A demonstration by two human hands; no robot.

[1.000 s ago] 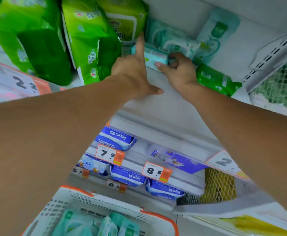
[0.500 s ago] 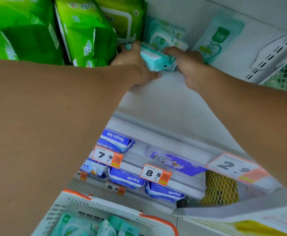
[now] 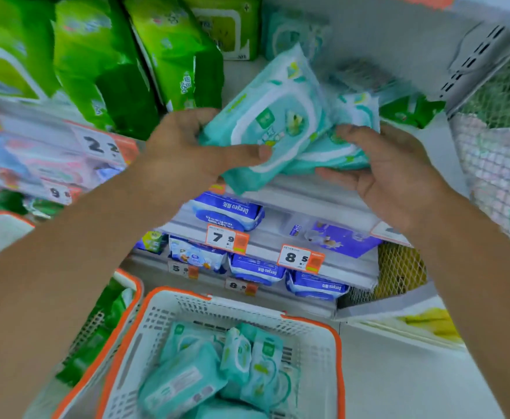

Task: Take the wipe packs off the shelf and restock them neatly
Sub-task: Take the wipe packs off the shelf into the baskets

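My left hand [image 3: 187,149] grips a teal wipe pack [image 3: 272,119] by its lower left end, thumb across the front, holding it tilted just off the front edge of the white shelf [image 3: 305,189]. Behind it my right hand [image 3: 390,170] holds a second teal wipe pack [image 3: 347,140], thumb on top and fingers underneath. More teal packs [image 3: 290,34] stand at the back of the shelf. Below, a white basket with an orange rim [image 3: 314,325] holds several teal packs [image 3: 217,367].
Large green wipe packs [image 3: 145,55] crowd the shelf to the left. A small green pack [image 3: 411,110] lies at the right by the perforated shelf end and wire mesh [image 3: 498,152]. Blue packs [image 3: 229,210] and price tags [image 3: 226,237] fill the lower shelves.
Both hands have pulled back from deep in the shelf towards me, each now carrying a teal pack out over the shelf's front edge. The view has tipped down, showing more of the basket.
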